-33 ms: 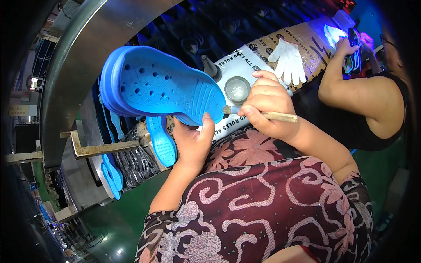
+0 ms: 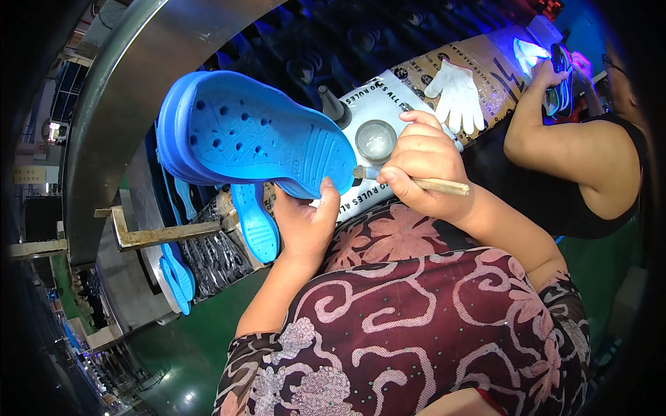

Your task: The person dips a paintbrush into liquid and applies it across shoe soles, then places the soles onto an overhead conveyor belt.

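My left hand (image 2: 305,218) is closed on the narrower right end of a blue shoe sole (image 2: 263,142), with its thumb on top. Round holes dot the wide part of the sole, ribs cross its narrower part, and its side edge looks thick and layered. In my right hand (image 2: 430,163) is a wooden-handled brush (image 2: 366,173), pinched between thumb and fingers. Its dark bristles are at the sole's right rim; whether they touch, I cannot tell. Just beyond the brush stands a round cup (image 2: 375,141) with whitish contents. A dark cone-shaped nozzle or bottle (image 2: 333,107) is beside the cup.
A white glove (image 2: 458,97) lies on a printed brown-and-white covering (image 2: 485,59). More blue soles (image 2: 257,225) lie at left, near a metal bracket (image 2: 166,236). A curved metal beam (image 2: 114,104) rises at left. At right, a co-worker (image 2: 569,152) handles something under bluish light.
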The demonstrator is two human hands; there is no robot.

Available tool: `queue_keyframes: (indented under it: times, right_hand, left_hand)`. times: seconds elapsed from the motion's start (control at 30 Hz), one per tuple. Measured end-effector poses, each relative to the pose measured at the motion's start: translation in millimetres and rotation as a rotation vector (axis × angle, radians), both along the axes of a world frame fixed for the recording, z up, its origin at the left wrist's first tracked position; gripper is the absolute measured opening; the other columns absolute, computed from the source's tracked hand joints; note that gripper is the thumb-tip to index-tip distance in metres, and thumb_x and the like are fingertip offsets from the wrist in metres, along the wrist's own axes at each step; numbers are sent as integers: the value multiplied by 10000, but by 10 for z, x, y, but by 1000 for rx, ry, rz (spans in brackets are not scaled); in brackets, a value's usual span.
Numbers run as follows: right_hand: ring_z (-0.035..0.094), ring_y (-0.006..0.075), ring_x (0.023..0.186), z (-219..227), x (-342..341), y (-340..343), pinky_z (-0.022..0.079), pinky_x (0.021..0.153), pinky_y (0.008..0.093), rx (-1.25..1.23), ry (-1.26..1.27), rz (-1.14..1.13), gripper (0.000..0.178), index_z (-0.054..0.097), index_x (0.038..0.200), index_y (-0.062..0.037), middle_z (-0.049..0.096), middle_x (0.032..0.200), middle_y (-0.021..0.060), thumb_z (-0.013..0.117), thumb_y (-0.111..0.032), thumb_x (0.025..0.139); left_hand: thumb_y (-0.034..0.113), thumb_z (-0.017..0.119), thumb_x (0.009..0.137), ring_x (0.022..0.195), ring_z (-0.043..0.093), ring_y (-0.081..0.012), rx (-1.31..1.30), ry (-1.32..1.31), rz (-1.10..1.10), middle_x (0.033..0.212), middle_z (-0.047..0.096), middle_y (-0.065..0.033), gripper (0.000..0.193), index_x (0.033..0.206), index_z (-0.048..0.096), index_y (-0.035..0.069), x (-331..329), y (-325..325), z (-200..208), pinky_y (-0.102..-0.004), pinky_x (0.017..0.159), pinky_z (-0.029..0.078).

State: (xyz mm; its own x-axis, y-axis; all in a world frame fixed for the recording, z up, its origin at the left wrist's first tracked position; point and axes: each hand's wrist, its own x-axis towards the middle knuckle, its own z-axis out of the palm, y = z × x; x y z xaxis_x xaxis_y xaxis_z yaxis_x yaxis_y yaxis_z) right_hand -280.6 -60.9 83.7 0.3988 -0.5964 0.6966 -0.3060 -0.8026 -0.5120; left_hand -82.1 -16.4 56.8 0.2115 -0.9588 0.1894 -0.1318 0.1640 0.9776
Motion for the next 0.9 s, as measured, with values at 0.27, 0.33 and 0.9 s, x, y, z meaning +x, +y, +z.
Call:
queue_keyframes:
  times: [0.27,0.33,0.9]
  right_hand:
    - [521,208,596,-4,-66,-23,416,839,388,70,-64,28,182,615,629,-88,532,586,26,640,-170,789]
    - [530,201,607,7,-32,-10,421,831,382,44,-19,60,165,622,635,-87,545,590,26,651,-159,781]
    - [527,193,571,-10,-33,12,421,832,381,24,-60,5,179,624,626,-69,557,578,32,665,-166,770]
  left_hand:
    - [25,610,781,906,580,-186,-63,-48,21,1014,584,-115,380,1126,462,-37,12,-12,-6,-305,861,445]
    - [21,610,779,910,579,-185,-64,-23,28,1014,583,-116,379,1123,463,-37,-11,-16,15,-306,862,445]
    - [-16,606,762,909,580,-185,-169,-33,67,1019,577,-126,379,1109,457,-44,-51,-65,-51,-306,845,451]
